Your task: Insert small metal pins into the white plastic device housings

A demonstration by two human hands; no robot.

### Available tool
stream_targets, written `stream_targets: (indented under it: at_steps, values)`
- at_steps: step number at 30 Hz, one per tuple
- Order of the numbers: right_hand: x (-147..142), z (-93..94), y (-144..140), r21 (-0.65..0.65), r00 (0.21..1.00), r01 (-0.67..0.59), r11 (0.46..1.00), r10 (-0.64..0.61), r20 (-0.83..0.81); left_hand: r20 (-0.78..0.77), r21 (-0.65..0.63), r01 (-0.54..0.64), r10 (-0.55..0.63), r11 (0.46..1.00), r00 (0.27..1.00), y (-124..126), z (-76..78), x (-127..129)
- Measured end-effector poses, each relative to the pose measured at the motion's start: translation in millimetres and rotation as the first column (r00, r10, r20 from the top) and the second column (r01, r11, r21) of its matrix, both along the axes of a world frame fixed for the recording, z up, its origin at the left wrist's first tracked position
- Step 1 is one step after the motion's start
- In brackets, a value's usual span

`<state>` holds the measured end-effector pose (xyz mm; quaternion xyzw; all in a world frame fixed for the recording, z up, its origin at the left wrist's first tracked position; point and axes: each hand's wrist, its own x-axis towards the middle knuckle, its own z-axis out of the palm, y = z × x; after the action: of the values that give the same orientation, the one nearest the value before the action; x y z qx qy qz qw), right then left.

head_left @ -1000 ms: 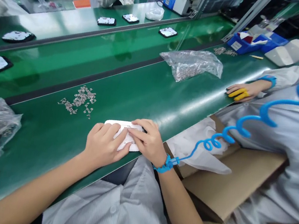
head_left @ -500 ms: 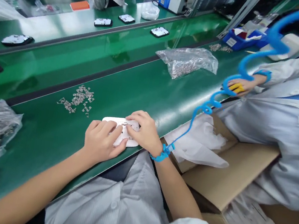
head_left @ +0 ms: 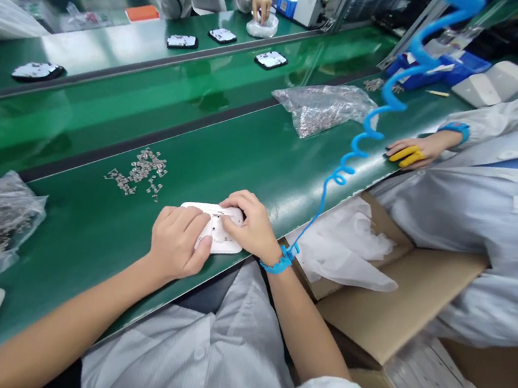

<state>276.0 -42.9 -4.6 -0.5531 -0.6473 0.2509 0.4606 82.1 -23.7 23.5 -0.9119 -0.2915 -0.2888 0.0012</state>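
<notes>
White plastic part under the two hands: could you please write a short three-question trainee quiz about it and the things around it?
1. True or false: both the left hand and the right hand rest on the white plastic part.
2. What lies on the green belt just beyond the part? A) a heap of small metal pieces B) a pair of scissors C) a roll of tape
3. Fill in: the blue coiled cord ends at a strap on the person's ____ wrist.

Key: 1 true; 2 A; 3 right.
</notes>
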Motion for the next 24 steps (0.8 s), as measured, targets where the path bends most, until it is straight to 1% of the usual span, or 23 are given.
stream_targets:
  at_steps: [2,3,4,5,6,7,8,9,11,12,13,16,20,22,24]
  values:
    - [3,-1.8,-2,0.033,1.0,-0.003,0.999,0.004,-0.025,0.119,-0.129,0.03,-0.014,0.991,0.993,8,4.2,-6]
    - [3,-2.3,-3,0.046,1.0,0.004,0.999,-0.003,-0.021,0.197,-0.174,0.024,0.011,0.984,0.98,16,6.5,-11]
    - [4,-2.7,-3,0.055,1.0,0.011,0.998,-0.011,-0.004,0.264,-0.198,-0.009,0.062,0.98,0.962,25,8.6,-18]
    - [3,-3.0,-4,0.062,1.0,0.018,0.998,-0.019,0.018,0.301,-0.202,-0.066,0.126,0.977,0.945,36,10.5,-27]
    - [3,-3.3,-5,0.067,0.999,0.024,0.997,-0.026,0.038,0.296,-0.19,-0.133,0.186,0.973,0.937,48,12.2,-36]
    - [2,-3.7,-6,0.072,0.998,0.029,0.997,-0.032,0.049,0.237,-0.165,-0.193,0.228,0.967,0.944,60,13.7,-47]
    - [2,-4.4,-6,0.073,0.998,0.034,0.997,-0.037,0.048,0.127,-0.133,-0.23,0.247,0.964,0.961,69,15.1,-58]
    - [2,-5.2,-6,0.071,0.998,0.04,0.997,-0.043,0.037,-0.014,-0.098,-0.243,0.243,0.965,0.97,77,16.5,-68]
    - [3,-7.5,-6,0.067,0.999,0.044,0.997,-0.044,-0.005,-0.276,-0.046,-0.227,0.206,0.973,0.939,85,18.8,-84]
    - [5,-8.9,-6,0.065,0.999,0.044,0.997,-0.042,-0.03,-0.356,-0.036,-0.213,0.187,0.976,0.915,86,19.5,-89]
    - [6,-10.1,-5,0.064,0.998,0.045,0.997,-0.042,-0.057,-0.405,-0.039,-0.198,0.166,0.979,0.899,85,20.1,-91]
    - [10,-13.4,-4,0.058,0.988,0.063,0.996,-0.054,-0.143,-0.474,-0.068,-0.147,0.098,0.987,0.875,81,19.6,-91]
    - [12,-18.1,-1,0.042,0.962,0.105,0.994,-0.091,-0.257,-0.545,-0.092,-0.071,0.01,0.993,0.838,85,15.8,-90]
    - [11,-19.9,0,0.052,0.953,0.122,0.991,-0.103,-0.284,-0.523,-0.12,-0.031,-0.037,0.992,0.851,87,16.7,-91]
    - [8,-18.4,-1,0.083,0.945,0.175,0.981,-0.144,-0.292,-0.427,-0.15,-0.013,-0.053,0.989,0.903,84,22.9,-89]
